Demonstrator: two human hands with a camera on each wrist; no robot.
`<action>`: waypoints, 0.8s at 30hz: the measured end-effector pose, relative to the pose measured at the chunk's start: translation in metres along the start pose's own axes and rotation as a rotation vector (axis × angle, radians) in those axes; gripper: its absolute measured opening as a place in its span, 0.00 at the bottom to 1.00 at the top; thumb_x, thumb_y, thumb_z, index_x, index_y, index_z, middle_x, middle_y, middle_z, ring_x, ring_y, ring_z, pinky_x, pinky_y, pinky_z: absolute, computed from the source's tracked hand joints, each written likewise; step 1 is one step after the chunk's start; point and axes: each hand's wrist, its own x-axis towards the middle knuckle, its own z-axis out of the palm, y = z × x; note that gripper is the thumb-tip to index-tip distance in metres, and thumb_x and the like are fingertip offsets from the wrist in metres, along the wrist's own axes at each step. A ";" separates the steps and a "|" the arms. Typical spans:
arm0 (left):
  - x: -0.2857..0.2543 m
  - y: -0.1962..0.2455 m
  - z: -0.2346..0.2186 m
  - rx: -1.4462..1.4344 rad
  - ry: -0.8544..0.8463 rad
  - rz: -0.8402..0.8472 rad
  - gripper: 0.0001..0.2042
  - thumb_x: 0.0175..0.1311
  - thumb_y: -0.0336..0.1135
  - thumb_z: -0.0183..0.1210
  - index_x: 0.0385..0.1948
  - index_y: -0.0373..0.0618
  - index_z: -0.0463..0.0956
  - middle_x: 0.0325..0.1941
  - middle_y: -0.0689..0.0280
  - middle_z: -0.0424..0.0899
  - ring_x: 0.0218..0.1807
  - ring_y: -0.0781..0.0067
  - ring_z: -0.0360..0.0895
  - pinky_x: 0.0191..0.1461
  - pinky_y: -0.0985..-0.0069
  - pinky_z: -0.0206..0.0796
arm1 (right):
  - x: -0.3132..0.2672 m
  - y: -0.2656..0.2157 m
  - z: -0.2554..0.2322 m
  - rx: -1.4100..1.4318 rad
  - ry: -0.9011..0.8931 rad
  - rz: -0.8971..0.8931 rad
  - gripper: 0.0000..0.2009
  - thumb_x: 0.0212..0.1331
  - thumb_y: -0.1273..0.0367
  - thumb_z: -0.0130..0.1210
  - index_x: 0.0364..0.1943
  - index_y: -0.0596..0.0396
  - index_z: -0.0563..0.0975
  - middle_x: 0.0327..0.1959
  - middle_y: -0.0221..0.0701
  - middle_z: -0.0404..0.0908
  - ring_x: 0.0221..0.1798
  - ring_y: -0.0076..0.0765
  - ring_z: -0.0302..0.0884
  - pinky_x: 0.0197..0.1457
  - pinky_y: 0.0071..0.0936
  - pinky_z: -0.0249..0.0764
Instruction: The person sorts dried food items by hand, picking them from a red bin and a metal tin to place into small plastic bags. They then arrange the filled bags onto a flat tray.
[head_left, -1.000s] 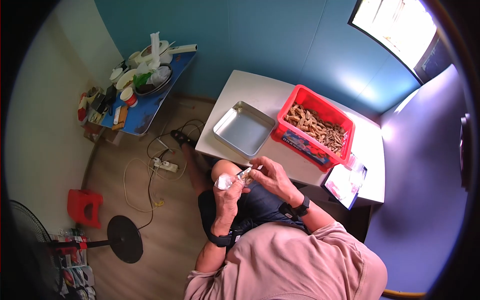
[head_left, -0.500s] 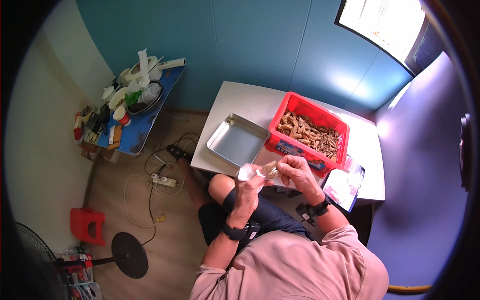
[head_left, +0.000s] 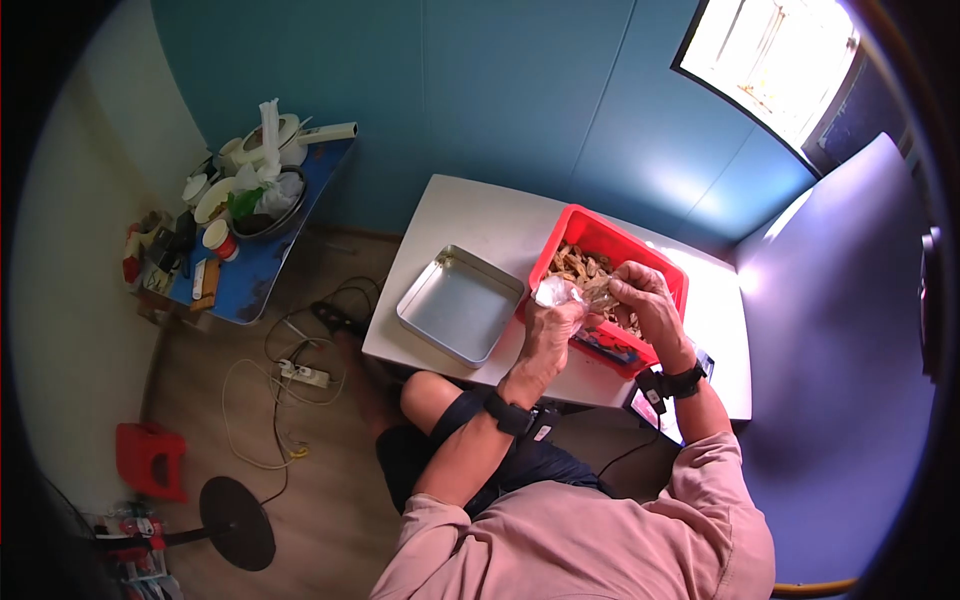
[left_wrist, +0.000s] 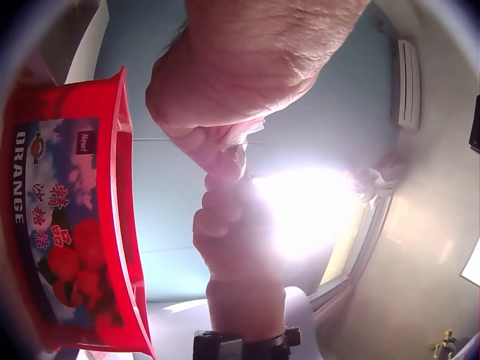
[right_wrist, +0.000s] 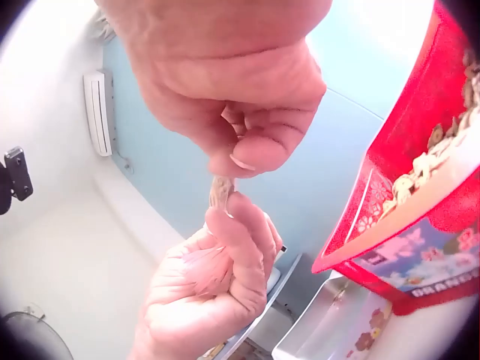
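Note:
Both hands meet above the front part of a red plastic basket (head_left: 672, 270) filled with dried brown pieces (head_left: 575, 265). My left hand (head_left: 550, 328) holds a crumpled white wrapping (head_left: 553, 291), part of which shows under its fingers in the left wrist view. Facing it, my right hand (head_left: 648, 300) pinches a small, knobby pale-brown piece (right_wrist: 220, 193) between thumb and fingertips. In the right wrist view the left fingertips (right_wrist: 238, 214) grip that piece's lower end. A shallow metal tray (head_left: 460, 305) sits left of the basket on the white table (head_left: 440, 213).
A flat, blue-edged item (head_left: 645, 403) lies at the table's right front. To the left stands a blue table (head_left: 245, 290) with bowls, a paper cup (head_left: 220, 240) and bags. Cables and a power strip (head_left: 304, 374) lie on the floor near a fan base (head_left: 237, 523).
Both hands have moved forward and right, from over the lap to above the basket, still holding the wrapping and brown material. The head view has shifted slightly.

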 end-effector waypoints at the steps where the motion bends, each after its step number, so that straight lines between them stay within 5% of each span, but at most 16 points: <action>1: 0.008 -0.002 -0.003 0.018 -0.031 -0.017 0.11 0.59 0.19 0.53 0.42 0.41 0.70 0.41 0.59 0.81 0.38 0.66 0.82 0.36 0.74 0.80 | 0.004 -0.003 -0.001 -0.040 0.006 -0.008 0.08 0.64 0.70 0.54 0.28 0.55 0.74 0.18 0.21 0.71 0.15 0.13 0.65 0.18 0.13 0.60; 8: 0.019 -0.006 -0.015 0.058 -0.013 -0.125 0.07 0.59 0.21 0.54 0.38 0.41 0.73 0.33 0.59 0.82 0.35 0.66 0.83 0.38 0.71 0.80 | 0.033 -0.011 -0.022 -0.236 0.105 -0.061 0.07 0.62 0.72 0.54 0.26 0.56 0.75 0.19 0.20 0.71 0.18 0.13 0.65 0.20 0.14 0.59; 10: 0.012 -0.006 -0.028 -0.028 0.024 -0.095 0.04 0.60 0.23 0.54 0.35 0.41 0.74 0.33 0.58 0.82 0.35 0.66 0.83 0.39 0.69 0.80 | 0.044 -0.012 -0.033 -0.271 0.105 -0.043 0.05 0.60 0.73 0.55 0.27 0.57 0.76 0.18 0.25 0.74 0.19 0.20 0.68 0.23 0.20 0.63; 12: 0.002 -0.004 -0.044 -0.037 0.021 -0.109 0.04 0.59 0.23 0.55 0.34 0.41 0.74 0.33 0.59 0.82 0.35 0.64 0.83 0.39 0.69 0.80 | 0.060 0.002 -0.043 -0.949 0.248 -0.346 0.04 0.57 0.71 0.54 0.29 0.57 0.76 0.20 0.37 0.77 0.22 0.37 0.74 0.27 0.32 0.68; 13: -0.004 -0.005 -0.051 -0.057 0.059 -0.109 0.04 0.59 0.23 0.56 0.34 0.41 0.74 0.32 0.60 0.81 0.36 0.64 0.84 0.39 0.69 0.81 | 0.067 0.009 -0.045 -1.119 0.229 -0.324 0.05 0.57 0.70 0.53 0.31 0.56 0.76 0.25 0.45 0.77 0.30 0.54 0.77 0.33 0.42 0.70; 14: -0.010 -0.005 -0.058 -0.077 0.097 -0.107 0.04 0.58 0.23 0.57 0.34 0.41 0.75 0.32 0.61 0.81 0.36 0.63 0.84 0.39 0.69 0.81 | 0.071 0.013 -0.049 -1.271 0.093 -0.160 0.06 0.58 0.69 0.51 0.30 0.56 0.76 0.27 0.46 0.79 0.34 0.58 0.77 0.35 0.46 0.70; 19: -0.042 0.008 -0.087 -0.119 0.175 -0.115 0.05 0.56 0.22 0.59 0.32 0.44 0.76 0.33 0.65 0.81 0.37 0.61 0.84 0.38 0.70 0.80 | 0.087 0.037 -0.058 -1.503 0.074 -0.262 0.05 0.61 0.69 0.49 0.33 0.57 0.73 0.29 0.45 0.79 0.37 0.58 0.77 0.37 0.48 0.70; 24: -0.066 0.012 -0.111 -0.140 0.211 -0.131 0.06 0.57 0.22 0.59 0.34 0.46 0.76 0.34 0.63 0.81 0.38 0.61 0.83 0.38 0.71 0.80 | 0.090 0.023 -0.049 -1.432 0.123 -0.313 0.05 0.60 0.71 0.49 0.35 0.58 0.72 0.35 0.47 0.78 0.40 0.57 0.77 0.39 0.47 0.70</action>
